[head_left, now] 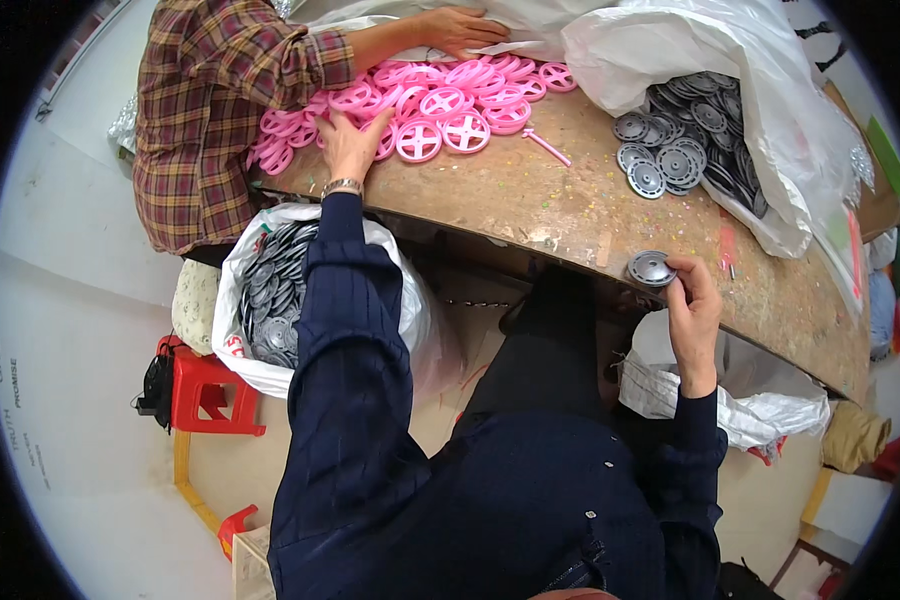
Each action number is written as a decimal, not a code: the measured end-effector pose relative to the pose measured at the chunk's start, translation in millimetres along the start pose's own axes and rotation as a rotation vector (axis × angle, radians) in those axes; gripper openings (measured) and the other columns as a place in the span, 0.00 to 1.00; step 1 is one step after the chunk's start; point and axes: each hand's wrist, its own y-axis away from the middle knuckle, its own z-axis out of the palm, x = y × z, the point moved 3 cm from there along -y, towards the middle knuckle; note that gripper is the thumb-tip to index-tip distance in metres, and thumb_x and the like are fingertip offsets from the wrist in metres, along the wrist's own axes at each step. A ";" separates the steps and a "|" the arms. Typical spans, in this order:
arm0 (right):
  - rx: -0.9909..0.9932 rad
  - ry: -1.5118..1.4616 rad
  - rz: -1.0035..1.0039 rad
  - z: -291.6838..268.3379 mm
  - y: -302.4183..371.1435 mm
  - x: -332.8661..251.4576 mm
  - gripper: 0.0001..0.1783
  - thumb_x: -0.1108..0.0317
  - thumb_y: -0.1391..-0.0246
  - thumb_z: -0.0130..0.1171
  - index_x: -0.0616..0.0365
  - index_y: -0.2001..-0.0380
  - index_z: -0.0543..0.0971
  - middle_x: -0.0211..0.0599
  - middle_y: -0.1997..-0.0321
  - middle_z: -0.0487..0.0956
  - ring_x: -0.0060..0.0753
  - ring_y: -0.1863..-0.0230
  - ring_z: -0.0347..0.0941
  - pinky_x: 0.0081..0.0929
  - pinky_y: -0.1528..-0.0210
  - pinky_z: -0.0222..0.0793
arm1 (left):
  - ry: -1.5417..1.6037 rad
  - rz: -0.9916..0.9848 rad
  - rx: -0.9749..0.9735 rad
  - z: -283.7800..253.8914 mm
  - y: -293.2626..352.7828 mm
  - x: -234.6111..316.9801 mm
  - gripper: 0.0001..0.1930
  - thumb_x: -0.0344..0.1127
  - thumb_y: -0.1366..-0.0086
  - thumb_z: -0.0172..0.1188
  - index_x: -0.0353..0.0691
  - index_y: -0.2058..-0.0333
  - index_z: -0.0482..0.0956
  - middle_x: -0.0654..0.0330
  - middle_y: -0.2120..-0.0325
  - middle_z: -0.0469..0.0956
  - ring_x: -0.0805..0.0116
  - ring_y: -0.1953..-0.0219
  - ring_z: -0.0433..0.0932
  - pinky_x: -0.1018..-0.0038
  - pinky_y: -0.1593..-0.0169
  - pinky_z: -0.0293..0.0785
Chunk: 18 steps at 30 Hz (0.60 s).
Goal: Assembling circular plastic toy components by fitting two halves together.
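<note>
a worn brown wooden table [570,205] with a curved edge fills the far middle and runs to the right. the floor [80,300] on the left is pale grey and smooth. near left stands a small red plastic stool [205,392]. the light is even and soft.

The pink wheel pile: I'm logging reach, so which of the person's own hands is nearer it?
Left. The left hand rests at the pink wheel pile's near edge; the right hand holds a grey disc at the table's front edge.
</note>
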 end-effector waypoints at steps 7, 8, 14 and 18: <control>-0.052 -0.117 0.050 -8.1 0.4 -12.4 0.10 0.76 0.39 0.48 0.64 0.58 0.77 0.33 0.67 0.78 0.21 0.70 0.74 0.20 0.66 0.69 | -0.064 0.150 -0.032 -4.0 37.5 8.3 0.61 0.74 0.50 0.62 0.40 0.29 0.47 0.26 0.33 0.42 0.30 0.30 0.45 0.51 0.31 0.51; -0.050 -0.116 0.052 -8.6 0.2 -12.5 0.10 0.76 0.39 0.48 0.64 0.58 0.77 0.33 0.67 0.78 0.21 0.70 0.74 0.20 0.66 0.69 | -0.091 0.175 -0.071 -2.7 40.8 14.3 0.62 0.75 0.51 0.61 0.42 0.29 0.45 0.27 0.32 0.41 0.32 0.30 0.45 0.51 0.31 0.50; 0.016 -0.070 0.056 -2.1 -0.4 -8.5 0.07 0.72 0.39 0.57 0.64 0.60 0.77 0.31 0.70 0.78 0.17 0.70 0.72 0.19 0.68 0.67 | -0.162 0.222 -0.138 7.8 29.8 31.4 0.64 0.77 0.55 0.62 0.43 0.28 0.45 0.28 0.32 0.37 0.29 0.30 0.45 0.50 0.31 0.51; 0.024 -0.037 0.076 -1.1 0.1 -5.1 0.08 0.72 0.41 0.60 0.63 0.60 0.77 0.28 0.71 0.78 0.15 0.70 0.70 0.17 0.67 0.66 | -0.158 0.145 -0.180 9.7 18.3 34.2 0.62 0.75 0.53 0.63 0.43 0.29 0.47 0.28 0.33 0.37 0.27 0.32 0.46 0.50 0.32 0.53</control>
